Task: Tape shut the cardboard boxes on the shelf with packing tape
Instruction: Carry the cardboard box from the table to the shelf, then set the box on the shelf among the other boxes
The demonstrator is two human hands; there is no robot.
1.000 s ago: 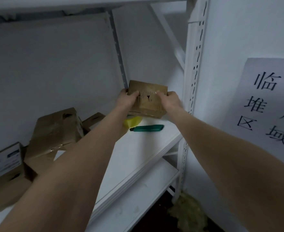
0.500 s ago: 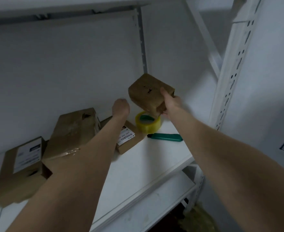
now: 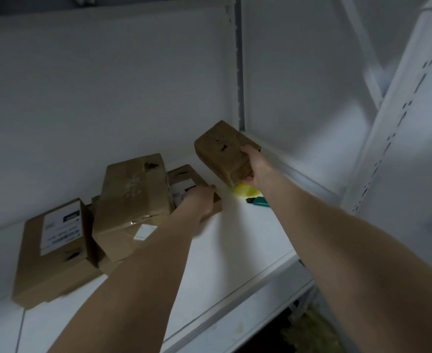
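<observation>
My right hand (image 3: 254, 165) grips a small brown cardboard box (image 3: 222, 149) and holds it tilted in the air above the white shelf (image 3: 248, 238). Just below that box a yellow roll of packing tape (image 3: 245, 191) lies on the shelf, partly hidden by my right wrist. My left hand (image 3: 199, 202) reaches down onto a flat labelled box (image 3: 184, 178) lying further left, its fingers at the box's right edge. I cannot tell whether they grip it. A taller box (image 3: 133, 200) leans over that flat one, and another labelled box (image 3: 54, 248) lies at the left.
A green utility knife (image 3: 259, 201) lies on the shelf beside the tape roll. A grey upright (image 3: 239, 72) stands at the back corner and a perforated white post (image 3: 398, 138) at the right. A lower shelf (image 3: 235, 329) shows beneath.
My left hand let go of the small box and dropped down left onto the flat labelled box. My right hand alone carries the small box. The view swung left.
</observation>
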